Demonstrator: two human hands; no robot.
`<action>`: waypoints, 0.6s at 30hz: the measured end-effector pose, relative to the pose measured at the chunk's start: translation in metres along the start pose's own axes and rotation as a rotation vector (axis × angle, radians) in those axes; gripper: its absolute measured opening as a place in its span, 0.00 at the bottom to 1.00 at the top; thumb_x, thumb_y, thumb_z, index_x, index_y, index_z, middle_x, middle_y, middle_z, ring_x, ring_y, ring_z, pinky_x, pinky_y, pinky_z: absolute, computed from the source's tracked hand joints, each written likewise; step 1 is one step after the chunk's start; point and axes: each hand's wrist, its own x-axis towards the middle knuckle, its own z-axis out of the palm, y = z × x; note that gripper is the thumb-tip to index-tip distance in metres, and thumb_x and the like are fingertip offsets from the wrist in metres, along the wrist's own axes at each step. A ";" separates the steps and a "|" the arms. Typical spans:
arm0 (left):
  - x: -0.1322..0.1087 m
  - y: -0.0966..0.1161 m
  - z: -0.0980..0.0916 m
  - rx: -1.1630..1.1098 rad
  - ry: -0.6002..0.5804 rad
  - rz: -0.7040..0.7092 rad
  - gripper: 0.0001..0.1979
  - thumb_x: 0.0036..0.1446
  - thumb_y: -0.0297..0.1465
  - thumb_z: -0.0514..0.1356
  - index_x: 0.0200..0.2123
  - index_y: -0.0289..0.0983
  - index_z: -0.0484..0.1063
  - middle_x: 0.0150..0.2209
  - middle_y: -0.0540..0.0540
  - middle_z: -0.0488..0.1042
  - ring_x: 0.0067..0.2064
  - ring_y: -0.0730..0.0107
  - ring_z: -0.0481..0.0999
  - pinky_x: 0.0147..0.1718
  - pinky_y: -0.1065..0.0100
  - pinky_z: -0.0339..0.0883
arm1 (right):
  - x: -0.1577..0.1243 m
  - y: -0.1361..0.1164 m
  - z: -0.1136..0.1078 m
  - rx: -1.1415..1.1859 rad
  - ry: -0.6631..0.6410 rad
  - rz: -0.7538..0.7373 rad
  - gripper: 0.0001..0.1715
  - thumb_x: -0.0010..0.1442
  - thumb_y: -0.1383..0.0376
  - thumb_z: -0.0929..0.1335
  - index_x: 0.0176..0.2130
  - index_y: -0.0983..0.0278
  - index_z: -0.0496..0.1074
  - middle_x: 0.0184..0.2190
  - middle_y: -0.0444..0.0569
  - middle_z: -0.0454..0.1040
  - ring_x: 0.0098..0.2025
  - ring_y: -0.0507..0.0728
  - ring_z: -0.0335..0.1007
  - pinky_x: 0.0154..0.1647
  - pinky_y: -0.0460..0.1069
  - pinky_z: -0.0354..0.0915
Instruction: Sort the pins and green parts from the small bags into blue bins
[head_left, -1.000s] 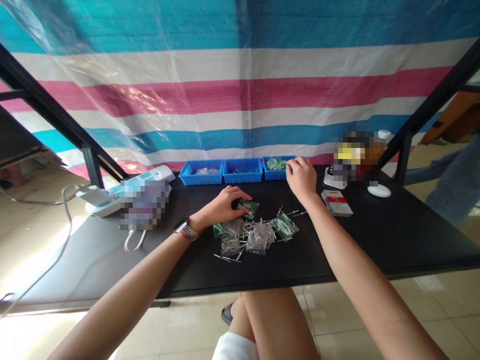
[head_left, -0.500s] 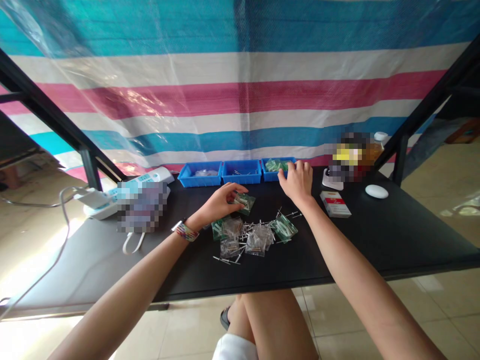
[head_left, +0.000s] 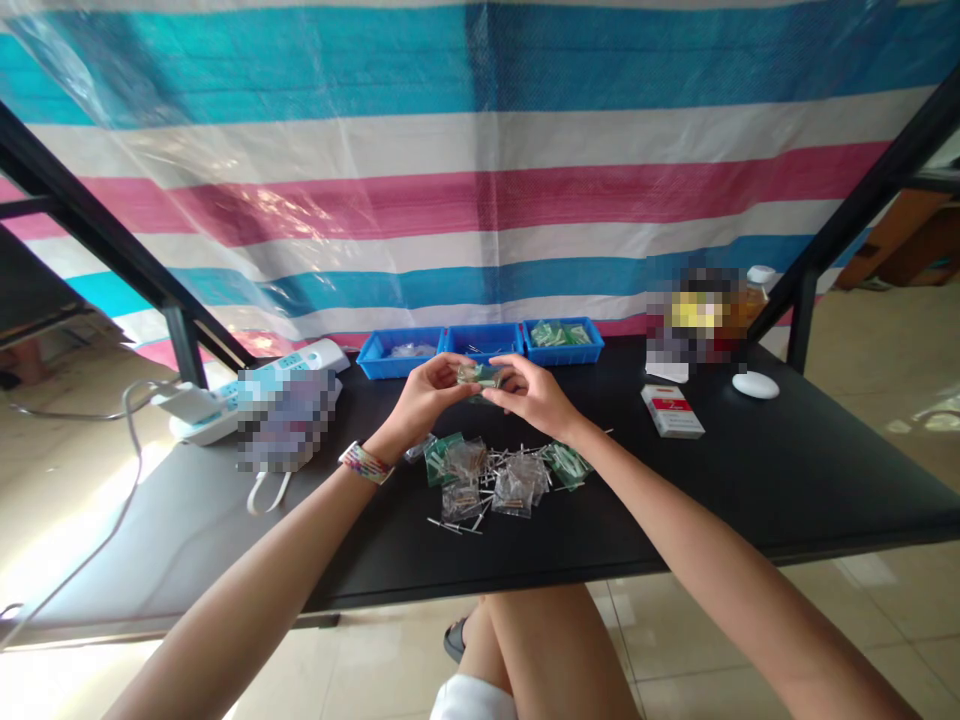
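Observation:
My left hand (head_left: 424,393) and my right hand (head_left: 527,392) meet above the black table (head_left: 750,480), both pinching one small clear bag with green parts (head_left: 480,376). Below them lies a heap of several small bags and loose metal pins (head_left: 499,472). Three blue trays stand in a row at the back: the left tray (head_left: 401,352), the middle tray (head_left: 486,343) and the right tray (head_left: 564,340), which holds green bags.
A white power strip (head_left: 225,395) with a cable lies at the back left beside a blurred patch. A red and white box (head_left: 673,410), a white round object (head_left: 755,384) and a bottle (head_left: 750,295) sit at the right. A striped tarp hangs behind.
My right hand came back from the right blue tray to the middle. My left hand lifted a small bag off the table, and both hands now hold it.

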 end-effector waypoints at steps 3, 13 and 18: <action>0.001 0.002 0.001 -0.015 0.013 0.009 0.24 0.45 0.34 0.78 0.44 0.36 0.75 0.37 0.49 0.79 0.39 0.70 0.79 0.42 0.67 0.75 | -0.002 0.000 0.013 0.254 -0.066 0.145 0.20 0.53 0.55 0.78 0.42 0.61 0.74 0.30 0.45 0.77 0.29 0.57 0.77 0.30 0.52 0.76; -0.006 0.007 0.003 0.217 -0.012 -0.046 0.26 0.60 0.50 0.68 0.23 0.38 0.66 0.21 0.52 0.68 0.23 0.74 0.67 0.25 0.71 0.62 | -0.003 -0.002 0.012 0.228 0.112 0.044 0.21 0.54 0.49 0.79 0.32 0.60 0.73 0.26 0.46 0.77 0.28 0.59 0.78 0.32 0.54 0.77; -0.005 0.006 0.001 0.163 -0.047 -0.123 0.30 0.63 0.57 0.61 0.29 0.35 0.80 0.22 0.45 0.75 0.25 0.69 0.72 0.26 0.68 0.65 | -0.007 -0.002 0.006 -0.094 0.180 -0.170 0.10 0.64 0.55 0.74 0.34 0.58 0.79 0.30 0.49 0.78 0.32 0.61 0.77 0.39 0.56 0.75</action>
